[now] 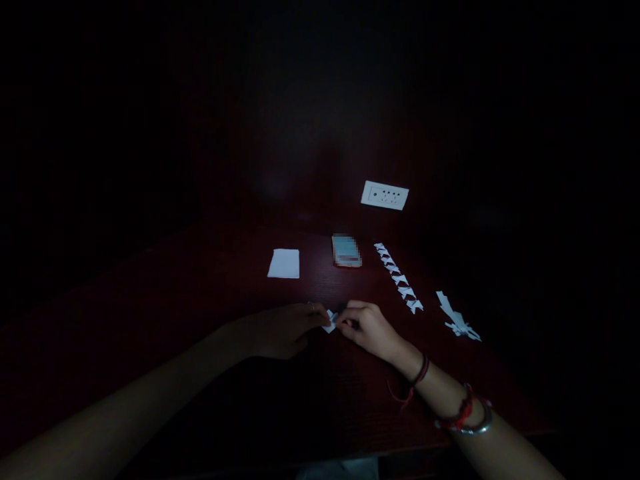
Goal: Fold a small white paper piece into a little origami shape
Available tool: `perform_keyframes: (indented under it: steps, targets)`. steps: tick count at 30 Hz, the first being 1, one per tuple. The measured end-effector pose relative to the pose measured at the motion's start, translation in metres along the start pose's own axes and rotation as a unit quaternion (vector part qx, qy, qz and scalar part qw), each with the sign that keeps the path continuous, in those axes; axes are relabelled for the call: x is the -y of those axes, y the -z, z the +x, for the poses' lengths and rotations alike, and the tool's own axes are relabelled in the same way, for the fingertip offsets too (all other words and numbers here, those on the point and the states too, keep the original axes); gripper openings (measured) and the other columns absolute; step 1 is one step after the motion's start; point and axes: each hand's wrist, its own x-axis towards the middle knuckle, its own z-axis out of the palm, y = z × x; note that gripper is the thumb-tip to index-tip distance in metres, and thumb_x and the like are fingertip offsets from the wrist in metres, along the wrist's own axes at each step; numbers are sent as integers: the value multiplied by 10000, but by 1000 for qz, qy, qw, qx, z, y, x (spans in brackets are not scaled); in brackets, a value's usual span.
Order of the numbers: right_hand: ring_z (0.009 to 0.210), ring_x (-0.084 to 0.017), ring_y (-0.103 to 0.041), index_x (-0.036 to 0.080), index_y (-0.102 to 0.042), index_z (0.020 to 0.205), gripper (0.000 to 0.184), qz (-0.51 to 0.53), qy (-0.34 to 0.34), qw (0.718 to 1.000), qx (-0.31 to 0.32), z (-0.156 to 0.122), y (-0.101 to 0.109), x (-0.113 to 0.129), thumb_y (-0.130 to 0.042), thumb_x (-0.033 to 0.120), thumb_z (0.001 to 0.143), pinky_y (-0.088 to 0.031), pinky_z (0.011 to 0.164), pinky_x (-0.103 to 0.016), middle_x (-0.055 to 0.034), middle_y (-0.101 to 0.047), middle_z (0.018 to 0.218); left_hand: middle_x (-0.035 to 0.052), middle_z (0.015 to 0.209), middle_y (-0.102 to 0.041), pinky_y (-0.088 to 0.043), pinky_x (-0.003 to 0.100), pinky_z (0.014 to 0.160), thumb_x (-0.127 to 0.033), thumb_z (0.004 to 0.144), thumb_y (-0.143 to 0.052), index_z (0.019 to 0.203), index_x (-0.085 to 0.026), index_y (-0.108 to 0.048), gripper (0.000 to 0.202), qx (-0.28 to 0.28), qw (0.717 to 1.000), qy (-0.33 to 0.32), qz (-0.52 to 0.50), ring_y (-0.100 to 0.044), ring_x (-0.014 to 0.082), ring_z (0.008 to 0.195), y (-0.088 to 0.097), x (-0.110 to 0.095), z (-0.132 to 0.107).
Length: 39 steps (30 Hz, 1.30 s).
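The scene is very dark. My left hand (285, 328) and my right hand (367, 328) meet over a dark red table (200, 313). Both pinch a small white folded paper piece (330, 322) between their fingertips, just above or on the tabletop. My right wrist wears a dark band, red thread and a metal bangle (470, 421). A ring shows on a left finger.
A white paper square (284, 263) lies beyond my left hand. A blurred small box (347, 251) sits behind the hands. A chain of folded white pieces (399, 277) and loose paper scraps (457, 319) lie to the right. A white wall socket (385, 195) is behind.
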Motion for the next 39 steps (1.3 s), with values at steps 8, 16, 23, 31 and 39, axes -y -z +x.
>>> perform_keyframes:
  steps: [8, 16, 23, 31, 39]
  targets:
    - [656, -89, -470, 170, -564, 830, 171, -153, 75, 984, 54, -3, 6, 2, -401, 203, 793, -358, 639, -194, -13, -501, 750, 32, 1164, -419, -292, 295, 914, -65, 731, -387, 1154, -206, -367, 447, -10, 1000, 13, 2, -366, 166, 1081, -4, 3, 1]
    - [622, -102, -466, 178, -551, 873, 197, -242, 95, 963, 64, -2, 7, 4, -368, 216, 811, -343, 635, -231, -21, -510, 745, 27, 1118, -440, -310, 273, 895, -33, 731, -378, 1120, -212, -401, 429, -17, 1000, -11, -12, -406, 144, 1027, -3, 2, 3]
    - [609, -100, -473, 159, -561, 832, 211, -244, 104, 960, 84, -1, 8, 6, -356, 209, 817, -342, 626, -235, -26, -525, 733, 36, 1084, -457, -328, 272, 876, -25, 724, -381, 1128, -199, -392, 441, -19, 1000, -2, 3, -433, 145, 987, -4, 1, 6]
    - [647, -96, -485, 157, -575, 848, 196, -181, 93, 974, 99, -2, 11, 6, -392, 193, 788, -344, 625, -210, -24, -537, 765, 41, 1101, -439, -344, 301, 847, -5, 683, -381, 1117, -209, -414, 481, -20, 998, 21, 51, -438, 174, 980, -16, 4, 7]
    - [652, -76, -489, 164, -587, 885, 225, -76, 67, 992, 81, -3, 13, -3, -389, 148, 779, -348, 618, -170, -12, -540, 762, 31, 1109, -427, -350, 291, 826, -11, 681, -370, 1122, -216, -407, 488, -16, 998, 41, 47, -445, 167, 960, -16, 0, 5]
